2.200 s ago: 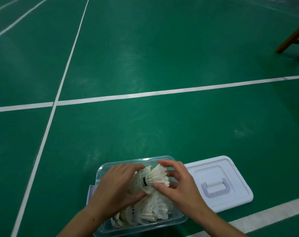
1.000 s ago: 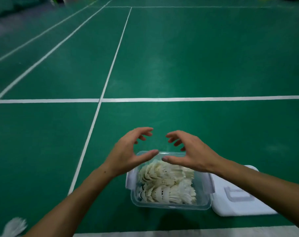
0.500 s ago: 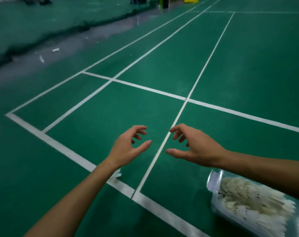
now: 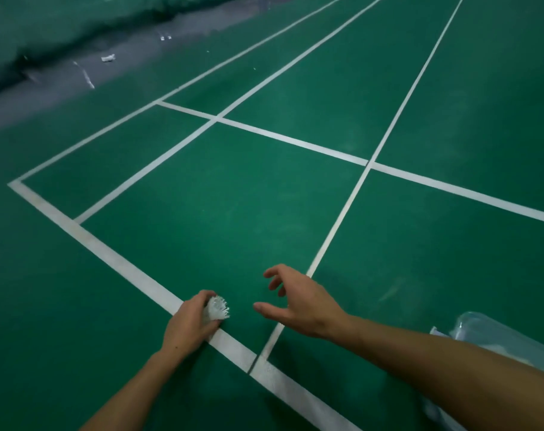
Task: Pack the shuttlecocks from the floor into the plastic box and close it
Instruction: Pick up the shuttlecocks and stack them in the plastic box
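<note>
A white feathered shuttlecock (image 4: 218, 308) lies on a white court line at the lower middle of the head view. My left hand (image 4: 190, 325) is closed around it, and its feather end sticks out to the right of my fingers. My right hand (image 4: 298, 301) hovers just to the right, fingers spread and holding nothing. The clear plastic box (image 4: 494, 332) shows only as a corner at the lower right, mostly hidden behind my right forearm. Its contents and lid cannot be seen.
Green court floor (image 4: 233, 197) with white lines stretches ahead. A grey strip with scraps of white litter (image 4: 108, 58) runs along the far left, beside a dark green curtain (image 4: 47, 23).
My view has turned left, away from the box. My left hand has dropped to the floor and closed on a shuttlecock. My right hand stays open beside it.
</note>
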